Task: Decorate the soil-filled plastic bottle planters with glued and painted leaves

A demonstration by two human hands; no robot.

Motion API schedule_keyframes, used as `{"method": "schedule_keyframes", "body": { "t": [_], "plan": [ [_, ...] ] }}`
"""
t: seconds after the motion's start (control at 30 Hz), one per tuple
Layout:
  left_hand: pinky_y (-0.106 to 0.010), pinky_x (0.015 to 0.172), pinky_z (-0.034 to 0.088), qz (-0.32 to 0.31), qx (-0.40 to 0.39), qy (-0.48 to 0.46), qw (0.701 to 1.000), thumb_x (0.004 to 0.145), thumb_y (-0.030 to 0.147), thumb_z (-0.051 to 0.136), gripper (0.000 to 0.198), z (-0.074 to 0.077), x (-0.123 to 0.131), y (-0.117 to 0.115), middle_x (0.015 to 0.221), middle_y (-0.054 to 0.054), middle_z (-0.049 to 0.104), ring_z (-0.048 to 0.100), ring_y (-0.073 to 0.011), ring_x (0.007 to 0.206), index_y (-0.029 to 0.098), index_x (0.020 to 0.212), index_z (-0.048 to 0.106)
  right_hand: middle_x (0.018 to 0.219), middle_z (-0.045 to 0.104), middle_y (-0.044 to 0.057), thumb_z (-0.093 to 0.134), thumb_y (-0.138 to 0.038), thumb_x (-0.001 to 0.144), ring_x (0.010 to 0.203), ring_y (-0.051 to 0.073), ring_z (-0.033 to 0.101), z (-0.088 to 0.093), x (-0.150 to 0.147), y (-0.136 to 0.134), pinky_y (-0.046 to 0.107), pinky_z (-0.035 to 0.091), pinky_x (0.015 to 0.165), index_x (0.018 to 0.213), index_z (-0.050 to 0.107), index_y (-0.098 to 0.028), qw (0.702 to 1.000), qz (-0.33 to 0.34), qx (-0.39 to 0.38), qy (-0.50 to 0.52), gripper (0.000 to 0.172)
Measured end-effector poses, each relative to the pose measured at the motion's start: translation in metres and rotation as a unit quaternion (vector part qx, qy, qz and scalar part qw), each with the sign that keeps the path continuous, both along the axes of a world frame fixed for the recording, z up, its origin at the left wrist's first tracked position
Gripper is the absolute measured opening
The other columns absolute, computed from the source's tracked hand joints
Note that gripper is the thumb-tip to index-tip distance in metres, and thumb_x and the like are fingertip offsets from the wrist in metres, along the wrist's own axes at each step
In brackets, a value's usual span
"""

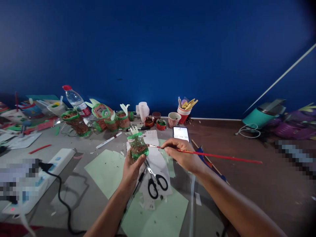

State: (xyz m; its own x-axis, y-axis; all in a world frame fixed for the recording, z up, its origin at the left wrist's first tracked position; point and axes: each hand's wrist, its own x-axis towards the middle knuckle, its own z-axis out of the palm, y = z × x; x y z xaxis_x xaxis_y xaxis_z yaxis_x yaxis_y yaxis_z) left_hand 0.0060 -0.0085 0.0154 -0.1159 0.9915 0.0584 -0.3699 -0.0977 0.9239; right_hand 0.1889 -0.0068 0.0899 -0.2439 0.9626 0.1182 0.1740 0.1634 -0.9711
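My left hand (131, 167) is closed around the base of a small plastic cup (137, 144) painted green and brown, with pale paper strips rising from its top. In my right hand (181, 153) is a long red paintbrush (217, 155), pinched near its metal end. The bristles lie at the cup's right side and seem to touch it. Scissors (153, 179) with black handles lie on white paper below the cup. Little pots of brown paint (149, 121) and green paint (161, 124) stand beyond my hands.
Several painted cups (123, 120) and a tilted plastic bottle (75, 100) stand along the back left. A paper cup (174, 119), red cups (184, 115) and a phone (180, 132) are behind my right hand. A power strip (46, 179) with cables lies left. Green paper (106, 172) covers the middle.
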Motion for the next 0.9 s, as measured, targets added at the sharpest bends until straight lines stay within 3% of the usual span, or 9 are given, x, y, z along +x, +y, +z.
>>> {"method": "schedule_keyframes", "body": {
  "t": [0.17, 0.37, 0.53, 0.9],
  "plan": [
    [-0.028, 0.079, 0.047, 0.006, 0.0, 0.008, 1.0, 0.067, 0.03, 0.077, 0.038, -0.0005, -0.0004, -0.0007, 0.096, -0.005, 0.068, 0.062, -0.0198, 0.09, 0.019, 0.101, 0.062, 0.065, 0.055, -0.001, 0.055, -0.023, 0.075, 0.056, 0.01, 0.043, -0.0021, -0.0021, -0.001, 0.023, 0.033, 0.053, 0.08, 0.065, -0.017, 1.0, 0.026, 0.007, 0.015, 0.013],
    [-0.027, 0.078, 0.047, -0.01, 0.012, 0.01, 1.0, 0.071, 0.028, 0.074, 0.039, -0.0006, -0.0009, -0.0006, 0.098, -0.005, 0.067, 0.061, -0.019, 0.091, 0.019, 0.106, 0.06, 0.061, 0.05, -0.003, 0.054, -0.024, 0.075, 0.053, 0.009, 0.038, -0.0035, -0.0001, 0.0017, 0.022, 0.029, 0.05, 0.081, 0.065, -0.016, 1.0, -0.011, 0.002, -0.005, 0.015],
    [-0.027, 0.077, 0.047, 0.008, 0.003, 0.025, 1.0, 0.068, 0.03, 0.076, 0.037, 0.0006, 0.0005, 0.0001, 0.093, -0.004, 0.067, 0.062, -0.019, 0.088, 0.018, 0.099, 0.061, 0.063, 0.053, -0.002, 0.054, -0.024, 0.075, 0.055, 0.01, 0.041, -0.0013, -0.0033, -0.0017, 0.022, 0.031, 0.051, 0.08, 0.065, -0.016, 1.0, 0.02, 0.001, 0.0, 0.014],
    [-0.027, 0.075, 0.047, 0.018, -0.009, 0.019, 1.0, 0.063, 0.034, 0.078, 0.042, 0.0024, 0.0013, 0.0004, 0.093, -0.005, 0.068, 0.062, -0.0196, 0.087, 0.017, 0.098, 0.061, 0.063, 0.053, -0.002, 0.054, -0.023, 0.075, 0.054, 0.009, 0.04, -0.0005, -0.0028, -0.0027, 0.022, 0.031, 0.05, 0.08, 0.065, -0.016, 1.0, 0.013, 0.005, -0.012, 0.014]
  ]
}}
